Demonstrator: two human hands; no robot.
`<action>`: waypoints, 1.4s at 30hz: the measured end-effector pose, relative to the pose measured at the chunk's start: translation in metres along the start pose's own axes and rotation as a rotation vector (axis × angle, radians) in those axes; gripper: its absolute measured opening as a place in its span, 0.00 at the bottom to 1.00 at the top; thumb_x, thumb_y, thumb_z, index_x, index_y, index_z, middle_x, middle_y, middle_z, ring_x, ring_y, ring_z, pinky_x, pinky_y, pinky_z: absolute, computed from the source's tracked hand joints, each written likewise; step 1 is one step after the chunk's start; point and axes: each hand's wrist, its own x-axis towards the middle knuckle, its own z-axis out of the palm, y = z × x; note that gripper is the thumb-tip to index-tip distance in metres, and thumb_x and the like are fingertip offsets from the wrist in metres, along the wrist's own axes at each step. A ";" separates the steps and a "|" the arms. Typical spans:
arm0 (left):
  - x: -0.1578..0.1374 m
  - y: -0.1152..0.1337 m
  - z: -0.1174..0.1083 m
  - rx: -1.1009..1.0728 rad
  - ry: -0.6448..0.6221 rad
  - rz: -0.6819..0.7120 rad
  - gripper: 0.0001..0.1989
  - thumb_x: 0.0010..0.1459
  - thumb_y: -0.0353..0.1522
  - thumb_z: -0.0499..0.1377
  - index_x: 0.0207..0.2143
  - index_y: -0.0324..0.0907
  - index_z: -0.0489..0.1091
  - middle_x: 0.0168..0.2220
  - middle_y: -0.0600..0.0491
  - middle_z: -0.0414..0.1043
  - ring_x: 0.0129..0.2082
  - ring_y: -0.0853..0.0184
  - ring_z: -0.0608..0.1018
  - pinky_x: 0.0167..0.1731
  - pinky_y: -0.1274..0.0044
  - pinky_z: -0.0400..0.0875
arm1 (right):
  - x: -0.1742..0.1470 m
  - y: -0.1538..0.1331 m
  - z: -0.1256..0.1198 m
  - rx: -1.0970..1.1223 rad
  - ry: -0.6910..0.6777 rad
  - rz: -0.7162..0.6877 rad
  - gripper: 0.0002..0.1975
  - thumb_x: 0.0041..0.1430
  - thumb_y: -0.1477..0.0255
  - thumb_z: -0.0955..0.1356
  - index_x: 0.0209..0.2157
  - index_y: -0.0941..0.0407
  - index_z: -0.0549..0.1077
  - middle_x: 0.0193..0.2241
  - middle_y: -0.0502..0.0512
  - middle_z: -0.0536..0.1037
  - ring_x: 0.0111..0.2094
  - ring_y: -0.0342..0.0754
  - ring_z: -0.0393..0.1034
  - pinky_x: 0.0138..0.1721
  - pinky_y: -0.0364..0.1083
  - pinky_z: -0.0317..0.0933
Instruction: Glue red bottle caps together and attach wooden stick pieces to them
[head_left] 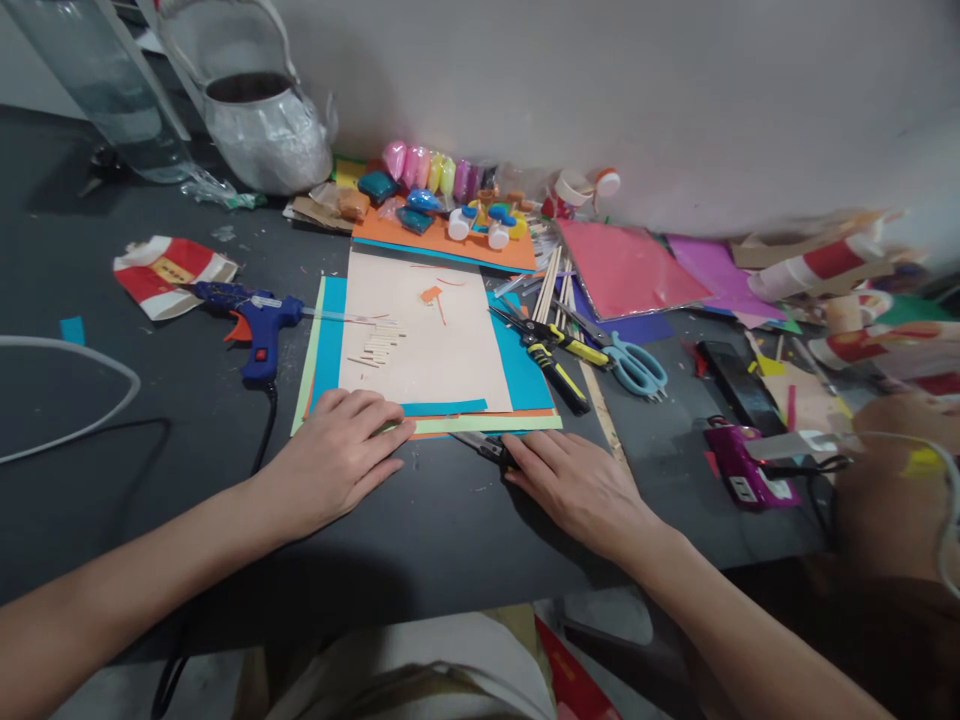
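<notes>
- Left forearm (142, 565), bare, slants in from the near left.
- Left grip (337, 450) lies palm down, fingers pointing right, lightly bent.
- Right forearm (739, 610), bare, enters near right.
- Right grip (574, 485): palm down, fingers pointing left.

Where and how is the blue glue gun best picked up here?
Probably by its handle, from the near side, with the left hand: the blue glue gun lies on its side, handle toward the person, its front end pointing left over the red-and-white packet.
</notes>
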 end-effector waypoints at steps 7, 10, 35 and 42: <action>0.001 0.001 0.000 0.004 -0.015 -0.010 0.15 0.67 0.34 0.53 0.51 0.38 0.71 0.47 0.46 0.72 0.48 0.54 0.71 0.45 0.62 0.61 | 0.003 -0.001 0.000 0.010 -0.005 -0.015 0.14 0.71 0.67 0.61 0.49 0.62 0.69 0.33 0.55 0.73 0.33 0.52 0.67 0.33 0.50 0.55; 0.001 0.001 -0.001 0.003 -0.016 -0.012 0.14 0.67 0.34 0.54 0.51 0.38 0.71 0.47 0.46 0.73 0.48 0.54 0.71 0.45 0.62 0.61 | 0.004 -0.002 0.000 0.019 -0.007 -0.007 0.13 0.71 0.67 0.60 0.48 0.61 0.69 0.33 0.55 0.72 0.33 0.52 0.67 0.33 0.49 0.55; -0.024 -0.009 -0.011 0.065 0.035 -0.002 0.13 0.67 0.33 0.53 0.49 0.38 0.72 0.46 0.46 0.75 0.48 0.55 0.72 0.44 0.63 0.60 | 0.014 -0.009 -0.002 0.060 -0.012 -0.014 0.11 0.70 0.68 0.62 0.46 0.61 0.70 0.33 0.56 0.73 0.33 0.51 0.67 0.32 0.48 0.57; -0.023 -0.009 -0.011 0.039 0.023 -0.017 0.12 0.67 0.32 0.54 0.49 0.38 0.72 0.46 0.47 0.75 0.47 0.55 0.72 0.44 0.64 0.61 | 0.015 -0.011 -0.002 0.061 -0.006 -0.015 0.12 0.70 0.68 0.62 0.47 0.61 0.69 0.33 0.56 0.74 0.34 0.51 0.67 0.33 0.48 0.57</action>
